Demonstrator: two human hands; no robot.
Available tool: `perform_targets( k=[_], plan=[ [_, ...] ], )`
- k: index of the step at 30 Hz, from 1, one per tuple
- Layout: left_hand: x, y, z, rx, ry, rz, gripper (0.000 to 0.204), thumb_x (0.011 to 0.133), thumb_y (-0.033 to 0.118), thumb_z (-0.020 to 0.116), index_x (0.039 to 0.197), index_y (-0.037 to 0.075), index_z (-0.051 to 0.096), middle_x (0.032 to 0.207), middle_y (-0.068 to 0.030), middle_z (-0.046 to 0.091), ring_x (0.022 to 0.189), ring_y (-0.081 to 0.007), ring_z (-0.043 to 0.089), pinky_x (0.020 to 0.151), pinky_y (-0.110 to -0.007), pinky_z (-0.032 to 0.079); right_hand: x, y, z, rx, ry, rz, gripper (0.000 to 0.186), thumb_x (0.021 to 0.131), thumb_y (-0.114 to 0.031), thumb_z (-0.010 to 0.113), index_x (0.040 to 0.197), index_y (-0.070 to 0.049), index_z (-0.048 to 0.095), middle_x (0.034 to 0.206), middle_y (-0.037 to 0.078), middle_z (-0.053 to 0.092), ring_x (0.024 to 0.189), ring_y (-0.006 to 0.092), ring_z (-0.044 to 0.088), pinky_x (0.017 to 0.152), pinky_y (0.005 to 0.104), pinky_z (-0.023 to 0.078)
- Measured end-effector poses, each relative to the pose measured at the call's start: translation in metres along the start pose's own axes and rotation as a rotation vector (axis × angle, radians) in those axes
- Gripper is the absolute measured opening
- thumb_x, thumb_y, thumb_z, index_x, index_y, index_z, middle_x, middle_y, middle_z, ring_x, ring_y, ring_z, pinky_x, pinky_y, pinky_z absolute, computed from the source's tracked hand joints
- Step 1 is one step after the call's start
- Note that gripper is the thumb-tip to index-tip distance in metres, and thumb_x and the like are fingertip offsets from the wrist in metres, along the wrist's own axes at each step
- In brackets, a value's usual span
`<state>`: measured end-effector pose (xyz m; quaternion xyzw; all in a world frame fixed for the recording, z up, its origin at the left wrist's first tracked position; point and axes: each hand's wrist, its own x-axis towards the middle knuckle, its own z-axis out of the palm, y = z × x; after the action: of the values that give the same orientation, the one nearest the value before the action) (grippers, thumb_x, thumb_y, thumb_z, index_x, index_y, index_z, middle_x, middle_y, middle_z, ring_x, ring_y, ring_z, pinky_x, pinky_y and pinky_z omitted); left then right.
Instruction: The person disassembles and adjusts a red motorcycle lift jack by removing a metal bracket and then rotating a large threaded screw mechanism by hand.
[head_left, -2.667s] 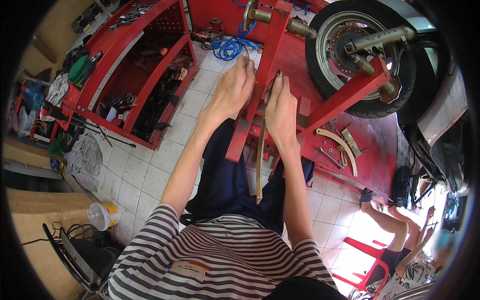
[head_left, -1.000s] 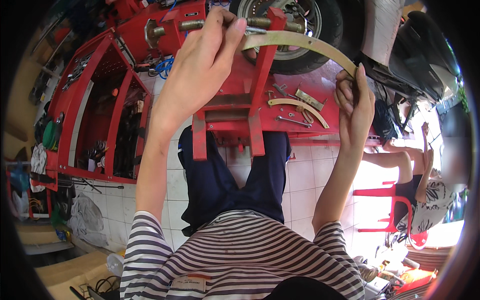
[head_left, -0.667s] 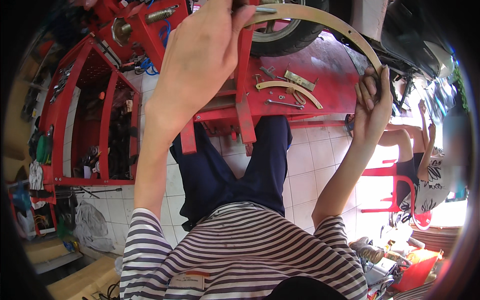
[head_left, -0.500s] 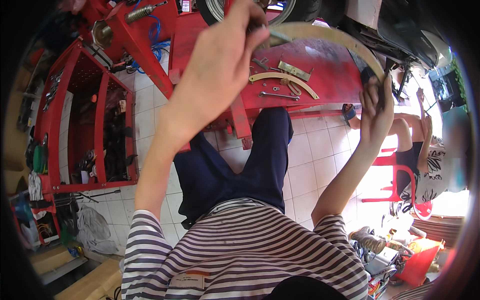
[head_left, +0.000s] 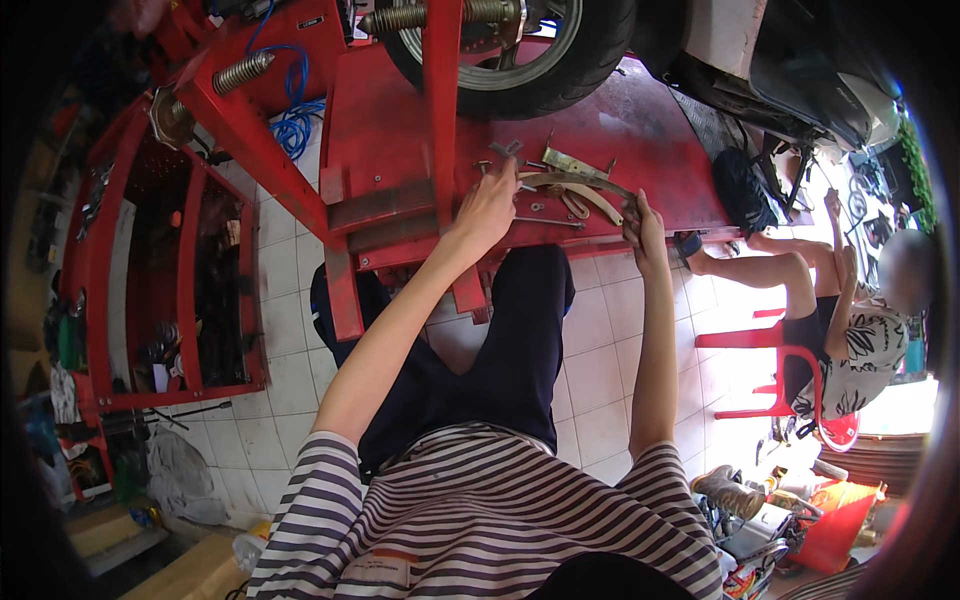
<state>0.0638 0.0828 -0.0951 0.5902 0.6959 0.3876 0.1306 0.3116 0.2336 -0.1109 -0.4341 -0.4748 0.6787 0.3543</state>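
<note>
My left hand (head_left: 490,206) and my right hand (head_left: 642,224) are closed on opposite ends of a brass-coloured curved metal strip (head_left: 574,179), held low over the red bench (head_left: 682,150). Just below the strip lies a second, cream curved piece (head_left: 604,208), largely hidden by it, with a small slotted part (head_left: 577,206) beside it. A plated bracket (head_left: 560,160), a dark small tool (head_left: 505,149) and a spanner (head_left: 565,224) lie around my hands. The far tips of my left fingers are hard to make out.
A wheel (head_left: 573,75) stands behind a red frame (head_left: 441,90) with threaded rods (head_left: 243,72). A red cart (head_left: 187,285) is at left, blue hose (head_left: 291,130) beside it. A motorcycle body (head_left: 780,90) is upper right; a seated person (head_left: 850,340) occupies a red chair (head_left: 745,340).
Both my hands and the strip have moved down from high in front of the wheel to just over the parts on the bench. My right hand has also shifted leftward.
</note>
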Motion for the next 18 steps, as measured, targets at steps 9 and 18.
perform_targets(
  k=[9, 18],
  plan=[
    [-0.004, -0.023, 0.022, 0.471, 0.126, 0.133, 0.032, 0.085, 0.011, 0.065, 0.112, -0.003, 0.056, 0.118, -0.0167, 0.052, 0.110, -0.0314, 0.048, 0.093, -0.044, 0.042, 0.040, 0.002, 0.012, -0.054, -0.065, -0.032, 0.035, 0.104, -0.034, 0.047, 0.102, -0.002, 0.060, 0.069, -0.003, 0.048, 0.045, 0.0037, 0.034, 0.038, 0.0216, 0.020],
    [-0.079, 0.029, -0.008, 0.150, 0.348, 0.090, 0.031, 0.088, 0.014, 0.066, 0.113, 0.001, 0.054, 0.113, -0.0184, 0.051, 0.106, -0.0372, 0.051, 0.091, -0.048, 0.042, -0.086, 0.056, 0.035, -0.097, 0.089, -0.208, 0.026, 0.104, -0.030, 0.048, 0.105, -0.005, 0.055, 0.064, -0.006, 0.036, 0.047, 0.0003, 0.027, 0.041, 0.0202, 0.017]
  ],
)
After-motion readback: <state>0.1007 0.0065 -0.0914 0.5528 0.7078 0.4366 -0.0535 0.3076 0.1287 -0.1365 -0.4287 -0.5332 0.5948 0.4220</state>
